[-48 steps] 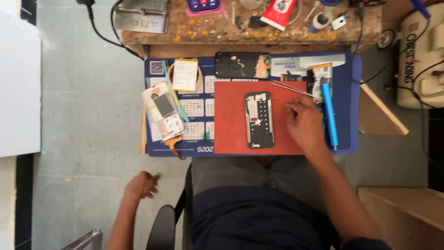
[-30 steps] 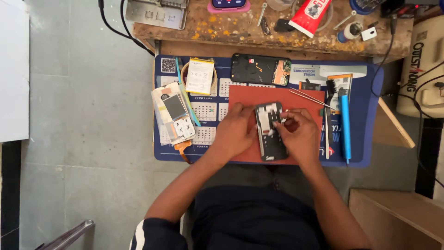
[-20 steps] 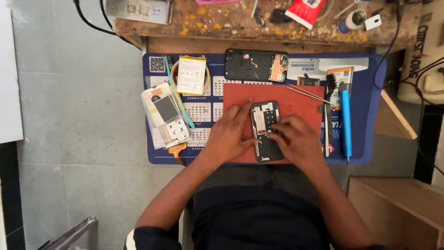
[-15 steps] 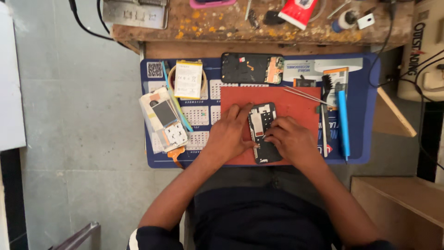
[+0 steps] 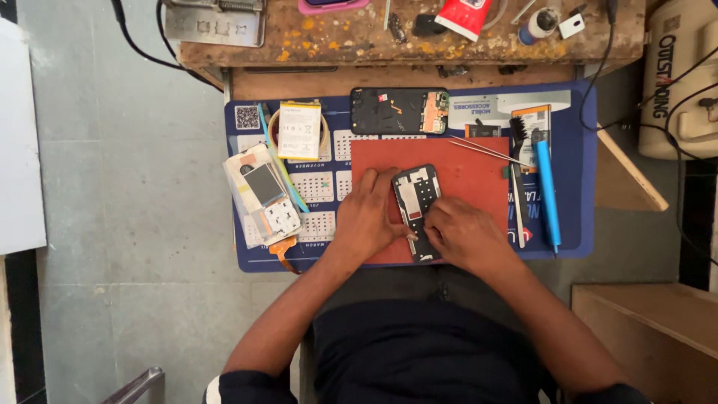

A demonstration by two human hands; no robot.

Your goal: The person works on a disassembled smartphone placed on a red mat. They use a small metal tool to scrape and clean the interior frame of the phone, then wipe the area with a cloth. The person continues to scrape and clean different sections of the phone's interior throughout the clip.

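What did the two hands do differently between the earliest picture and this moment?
The left hand came up from beside the lap onto the red rectangular mat and now grips the left edge of the opened black phone body. The right hand moved from the phone's right side to its lower part. The blue pen-shaped tool and metal tweezers stayed put.

The person wears a dark navy short-sleeved shirt with a pale band at the left sleeve's hem, the forearms bare down to the left hand [image 5: 370, 217] and right hand [image 5: 462, 233], fingers ringless.
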